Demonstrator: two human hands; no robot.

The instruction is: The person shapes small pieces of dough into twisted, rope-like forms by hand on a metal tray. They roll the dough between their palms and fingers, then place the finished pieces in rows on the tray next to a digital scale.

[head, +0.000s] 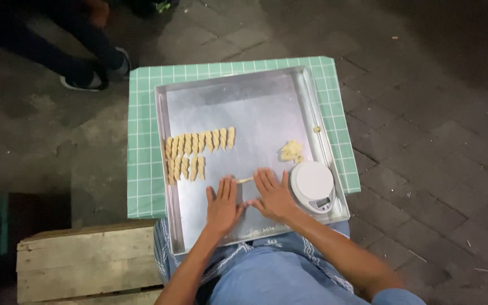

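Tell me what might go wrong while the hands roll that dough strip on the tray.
The thin dough strip runs under both flat hands: left hand, right hand. Uneven pressure could snap it. The white scale sits right beside the right hand and might get bumped. The tray overhangs the green table toward the lap, so it could tip.

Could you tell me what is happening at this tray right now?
A seated person has both hands flat on a metal tray, the left hand and right hand side by side over a thin strip of dough. Two rows of twisted dough pieces lie at the tray's left side, a small dough lump sits to the right, and a round white scale rests in the near right corner. The tray sits on a green checked cloth.
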